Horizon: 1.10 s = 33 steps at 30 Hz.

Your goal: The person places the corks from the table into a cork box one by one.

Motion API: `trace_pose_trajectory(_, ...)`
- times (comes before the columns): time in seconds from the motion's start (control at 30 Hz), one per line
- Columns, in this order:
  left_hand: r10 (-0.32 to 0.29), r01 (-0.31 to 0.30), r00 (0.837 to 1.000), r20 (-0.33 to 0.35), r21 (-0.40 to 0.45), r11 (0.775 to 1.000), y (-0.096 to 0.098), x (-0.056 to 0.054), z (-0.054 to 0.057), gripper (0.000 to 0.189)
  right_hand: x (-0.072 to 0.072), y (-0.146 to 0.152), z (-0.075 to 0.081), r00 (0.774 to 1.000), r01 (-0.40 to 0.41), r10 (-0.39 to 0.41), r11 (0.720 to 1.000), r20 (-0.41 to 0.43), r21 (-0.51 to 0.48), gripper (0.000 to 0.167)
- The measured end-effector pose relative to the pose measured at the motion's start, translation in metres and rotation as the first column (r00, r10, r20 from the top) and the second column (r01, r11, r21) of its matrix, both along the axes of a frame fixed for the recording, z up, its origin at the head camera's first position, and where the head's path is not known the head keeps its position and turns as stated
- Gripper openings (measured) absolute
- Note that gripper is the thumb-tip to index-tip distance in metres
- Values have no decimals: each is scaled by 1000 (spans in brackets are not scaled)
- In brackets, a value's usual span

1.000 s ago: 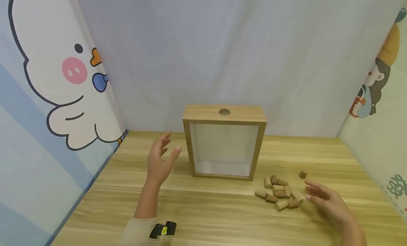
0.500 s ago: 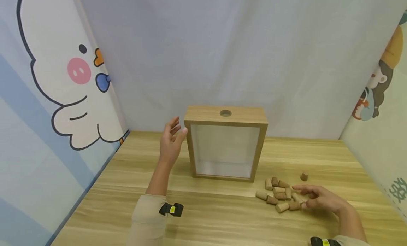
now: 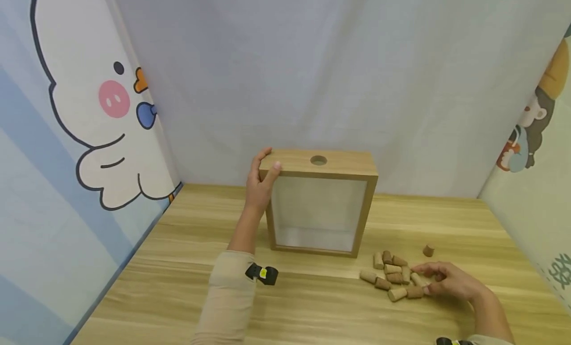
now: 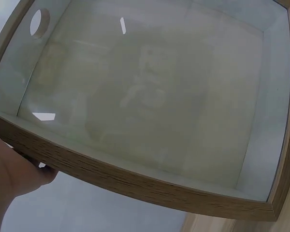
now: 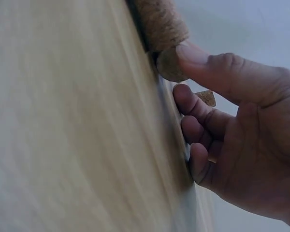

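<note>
At the far left of the head view, a wall cloth carries a white cartoon figure (image 3: 71, 87) with a pink cheek. Right of it, in the lower middle-left, a beige sleeve (image 3: 227, 300) wears a black band (image 3: 262, 274). Above it the left hand (image 3: 258, 189) grips the upper left corner of a wooden box (image 3: 290, 160), thumb over the front edge, fingers toward the back. The box stands upright on the desk (image 3: 312, 305) at the centre of the frame, with a round hole (image 3: 318, 160) in its top and a transparent front. To the lower right of the box lies a loose group of corks (image 3: 394, 278), light and dark, some touching. At its right edge the right hand (image 3: 455, 283) is bent narrowly about a pale cork (image 3: 417, 279), the thumb touching a cork in the right wrist view; whether it pinches it I cannot tell. A lone cork (image 3: 428, 250) sits just above that hand, and a printed figure (image 3: 528, 122) marks the wall at far right.
</note>
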<state>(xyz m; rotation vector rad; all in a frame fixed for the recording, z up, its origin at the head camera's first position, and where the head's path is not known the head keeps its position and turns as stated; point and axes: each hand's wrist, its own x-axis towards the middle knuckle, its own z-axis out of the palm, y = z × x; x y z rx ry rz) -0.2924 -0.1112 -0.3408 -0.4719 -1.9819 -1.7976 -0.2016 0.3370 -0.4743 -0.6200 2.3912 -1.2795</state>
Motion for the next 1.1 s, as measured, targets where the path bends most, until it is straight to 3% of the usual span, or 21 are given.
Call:
trace_pose_trajectory(0.17,22,-22,1000,14,31,999,8,3,-8,58,16,5,-3,997,65,-66,998,-41,-16,43)
trace_pose_trajectory(0.27,-3,1,1000,19,73,997,14,15,-1,55,27,13,-3,992,122,-123,991,-27,-57,43)
trace_pose_trajectory(0.4,-20,19,1000,9,99,995,18,30,13,52,34,16,0,977,207,-200,970,68,-130,43)
trace_pose_trajectory(0.47,-23,22,1000,3,96,995,19,30,14,51,38,13,1,970,238,-221,950,103,-202,37)
trace_pose_trajectory(0.53,-27,27,1000,-2,90,996,19,27,11,51,45,8,0,964,257,-224,920,140,-295,33)
trace_pose_trajectory(0.63,-35,36,999,-5,84,996,17,16,1,51,56,-7,1,939,337,-279,858,200,-388,33)
trace_pose_trajectory(0.77,-25,26,1000,-17,76,997,11,3,-8,49,63,-36,10,867,499,-446,763,223,-411,38)
trace_pose_trajectory(0.83,-17,20,999,-35,80,997,9,0,-7,49,62,-50,15,844,533,-492,717,215,-450,42)
trace_pose_trajectory(0.97,-14,19,999,-51,101,995,6,-3,-5,49,61,-70,20,835,533,-502,641,224,-551,43)
trace_pose_trajectory(1.1,-21,23,1000,-16,123,992,6,-4,-4,50,61,-85,25,847,495,-492,595,200,-634,40)
